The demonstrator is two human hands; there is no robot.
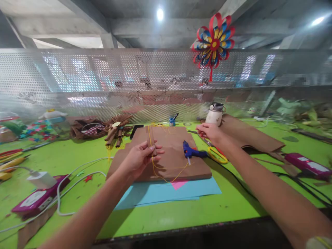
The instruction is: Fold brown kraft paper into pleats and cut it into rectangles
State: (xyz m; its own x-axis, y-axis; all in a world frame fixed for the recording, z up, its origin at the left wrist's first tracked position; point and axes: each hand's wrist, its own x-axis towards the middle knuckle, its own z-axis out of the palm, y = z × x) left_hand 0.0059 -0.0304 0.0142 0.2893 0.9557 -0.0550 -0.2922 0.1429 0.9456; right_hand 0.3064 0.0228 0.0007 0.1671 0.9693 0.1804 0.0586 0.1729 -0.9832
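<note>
My left hand (pixel 141 155) pinches a narrow brown paper strip (pixel 150 136) with yellow string (pixel 155 171) along it. The string's slack loops over a stack of brown paper (pixel 178 138). My right hand (pixel 209 133) is raised at the stack's right side, in front of a white bottle with a dark lid (pixel 214 116). Its fingertips are pressed together; anything between them is too small to make out. Below that hand lie yellow-handled scissors (pixel 217 155). A blue glue gun (pixel 193 151) rests on the stack.
Light blue paper sheets (pixel 171 193) stick out under the stack. Purple power strips (pixel 38 199) with cables lie at both sides. Rolled brown paper pieces (pixel 114 133) sit back left, folded brown paper (pixel 246 133) back right. A perforated panel (pixel 160 76) stands behind, under a hanging paper flower (pixel 214 44).
</note>
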